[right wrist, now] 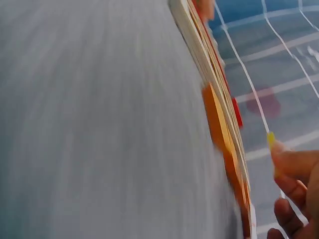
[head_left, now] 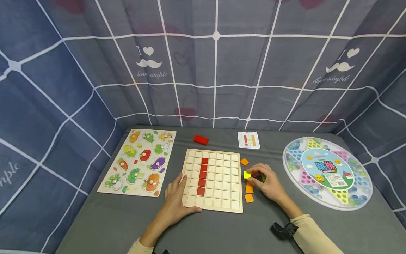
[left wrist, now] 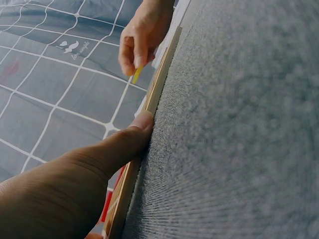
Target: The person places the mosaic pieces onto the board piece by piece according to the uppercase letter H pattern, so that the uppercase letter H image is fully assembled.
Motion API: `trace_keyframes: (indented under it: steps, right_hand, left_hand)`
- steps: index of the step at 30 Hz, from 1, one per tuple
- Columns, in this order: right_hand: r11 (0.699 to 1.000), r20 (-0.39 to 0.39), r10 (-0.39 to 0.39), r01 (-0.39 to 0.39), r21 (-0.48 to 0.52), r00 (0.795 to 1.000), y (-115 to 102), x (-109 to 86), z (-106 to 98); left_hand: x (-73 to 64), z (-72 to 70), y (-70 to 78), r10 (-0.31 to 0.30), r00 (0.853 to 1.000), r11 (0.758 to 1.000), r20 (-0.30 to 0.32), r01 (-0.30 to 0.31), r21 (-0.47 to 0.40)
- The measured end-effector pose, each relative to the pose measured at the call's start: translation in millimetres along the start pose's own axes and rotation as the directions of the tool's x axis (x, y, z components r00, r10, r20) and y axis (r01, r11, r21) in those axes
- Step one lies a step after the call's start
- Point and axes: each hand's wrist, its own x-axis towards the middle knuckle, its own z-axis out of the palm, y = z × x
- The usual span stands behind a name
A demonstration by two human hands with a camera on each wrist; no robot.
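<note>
A wooden grid board [head_left: 222, 183] lies on the grey table, with a column of several red square tiles [head_left: 202, 182] set in it left of the middle. My left hand [head_left: 175, 199] rests at the board's near left corner, its fingers along the left side and the thumb [left wrist: 134, 130] against the near edge. Just past the board's right edge, my right hand [head_left: 268, 181] pinches a yellow tile [head_left: 247, 175] between thumb and fingertips, clear of the board in the left wrist view. Several orange tiles [head_left: 249, 198] lie beside that edge, some partly hidden under the right hand.
Behind the board are a red block-like piece [head_left: 201, 140] and a small pattern card [head_left: 248, 140]. A vegetable picture board [head_left: 139, 162] lies at the left, a round game board [head_left: 328, 173] at the right. A grid-patterned curtain [head_left: 196, 70] surrounds the table.
</note>
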Motion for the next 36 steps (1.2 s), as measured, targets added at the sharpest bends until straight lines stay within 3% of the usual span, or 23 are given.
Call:
trace_keyframes:
  steps: [5,10,16,21,30,36]
  right_hand:
    - [1.0,0.041,0.005,-0.005,0.002,0.999,-14,13.2,21]
    - [0.999,0.101,-0.028,0.023,0.048,0.994,-28,27.8,47]
    - [0.997,0.126,-0.043,0.035,0.063,0.991,-35,40.8,72]
    - [0.998,0.14,0.008,-0.016,0.056,0.99,-35,46.8,82]
    - [0.999,0.137,-0.046,0.042,0.032,0.989,-35,51.4,101]
    - [0.998,0.142,-0.044,0.039,0.039,0.989,-34,51.2,101]
  left_hand:
    - [2.1,1.9,5.7,-0.011,0.999,1.0,0.036,0.011,-0.023]
    - [3.6,2.3,6.7,-0.046,0.998,0.998,0.051,0.048,-0.04]
    - [4.9,3.2,6.6,-0.048,0.998,0.998,0.049,0.05,-0.046]
    - [4.0,1.9,6.4,-0.042,0.998,0.998,0.045,0.045,-0.048]
    - [1.7,-4.1,2.0,-0.059,0.997,0.998,0.052,0.061,-0.03]
    - [2.6,-4.3,2.8,-0.063,0.996,0.997,0.06,0.065,-0.035]
